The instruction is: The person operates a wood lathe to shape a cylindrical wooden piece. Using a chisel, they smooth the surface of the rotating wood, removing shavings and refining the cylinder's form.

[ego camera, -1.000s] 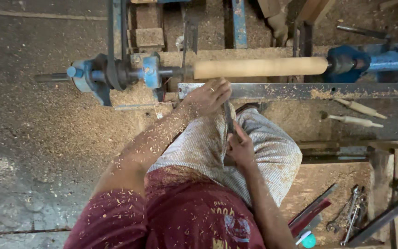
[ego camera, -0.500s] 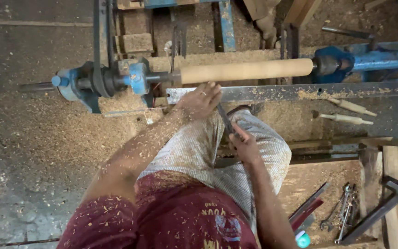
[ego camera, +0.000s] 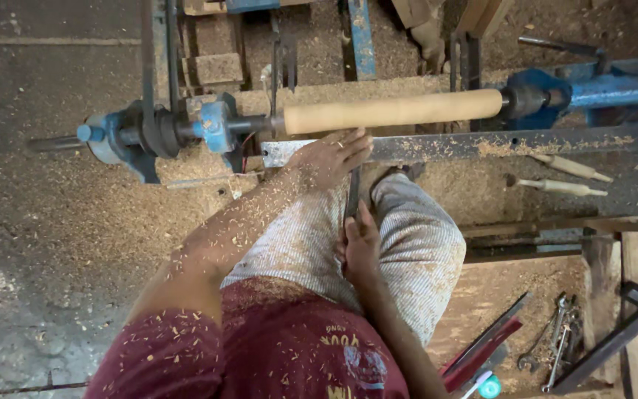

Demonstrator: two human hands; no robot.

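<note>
A pale wooden cylinder (ego camera: pixel 393 111) is mounted lengthwise in a blue lathe (ego camera: pixel 208 129). My left hand (ego camera: pixel 328 157) rests on the metal tool rest bar (ego camera: pixel 496 143) just below the cylinder, pressing down on the front of a dark turning chisel (ego camera: pixel 352 195). My right hand (ego camera: pixel 362 247) grips the chisel's handle end close to my knees. The chisel's tip is hidden under my left hand. Both forearms are dusted with sawdust.
Sawdust covers the concrete floor at left. Two wooden-handled tools (ego camera: pixel 566 176) lie on the lathe bed at right. Spanners (ego camera: pixel 555 347) and red and dark metal bars (ego camera: pixel 485 347) lie at lower right. Wooden blocks and blue frame parts (ego camera: pixel 359 37) stand behind the lathe.
My left hand has stayed on the tool rest and my right hand on the chisel handle. The view has shifted slightly; the hands and chisel look nearly unmoved.
</note>
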